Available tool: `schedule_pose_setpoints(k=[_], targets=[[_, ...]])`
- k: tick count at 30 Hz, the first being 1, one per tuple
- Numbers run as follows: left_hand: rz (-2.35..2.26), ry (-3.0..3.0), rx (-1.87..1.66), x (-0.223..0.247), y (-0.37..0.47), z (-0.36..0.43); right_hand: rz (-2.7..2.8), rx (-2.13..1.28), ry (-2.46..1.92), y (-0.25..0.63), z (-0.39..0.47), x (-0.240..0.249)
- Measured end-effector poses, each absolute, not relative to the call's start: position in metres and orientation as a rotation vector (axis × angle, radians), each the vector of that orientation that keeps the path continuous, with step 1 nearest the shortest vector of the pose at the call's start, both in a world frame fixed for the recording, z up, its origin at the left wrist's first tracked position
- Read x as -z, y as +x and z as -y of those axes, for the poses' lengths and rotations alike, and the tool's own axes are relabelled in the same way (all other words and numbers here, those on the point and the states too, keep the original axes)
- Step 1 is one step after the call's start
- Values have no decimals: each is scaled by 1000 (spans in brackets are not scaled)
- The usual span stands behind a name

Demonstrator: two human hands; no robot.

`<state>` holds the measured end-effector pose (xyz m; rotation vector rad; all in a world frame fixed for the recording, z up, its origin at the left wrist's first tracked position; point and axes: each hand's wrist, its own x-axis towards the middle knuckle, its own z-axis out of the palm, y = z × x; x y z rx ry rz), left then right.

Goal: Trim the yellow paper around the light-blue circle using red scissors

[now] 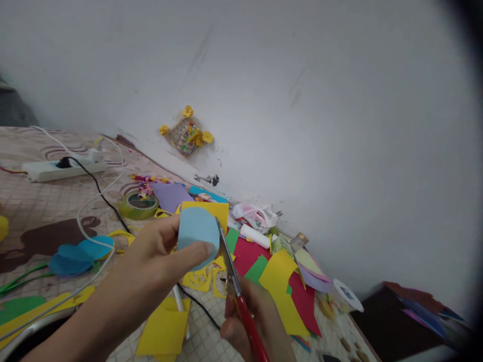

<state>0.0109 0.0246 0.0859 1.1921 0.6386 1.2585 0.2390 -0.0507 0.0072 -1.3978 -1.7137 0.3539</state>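
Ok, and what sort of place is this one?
Probably a craft work area, perhaps at home, set beside a plain wall: there are scissors in the right hand, a roll of tape and cut yellow paper.

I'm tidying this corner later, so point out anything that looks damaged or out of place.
Irregular black smudges mark the plain white wall below the yellow-flowered woven hanging; they look odd against the pale surface. A thin white cable crosses the rounded blue paper pieces, seemingly out of place among craft materials.
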Motion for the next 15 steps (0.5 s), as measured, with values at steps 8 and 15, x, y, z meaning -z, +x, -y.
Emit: schedule_pose_setpoints(k=[8, 15], targets=[[-416, 1250, -1069, -88, 3, -26, 1595, -735, -1518, 238, 63, -26], [-333, 1360, -978, -88, 6, -22, 1592, -739, -1346, 243, 60, -17]])
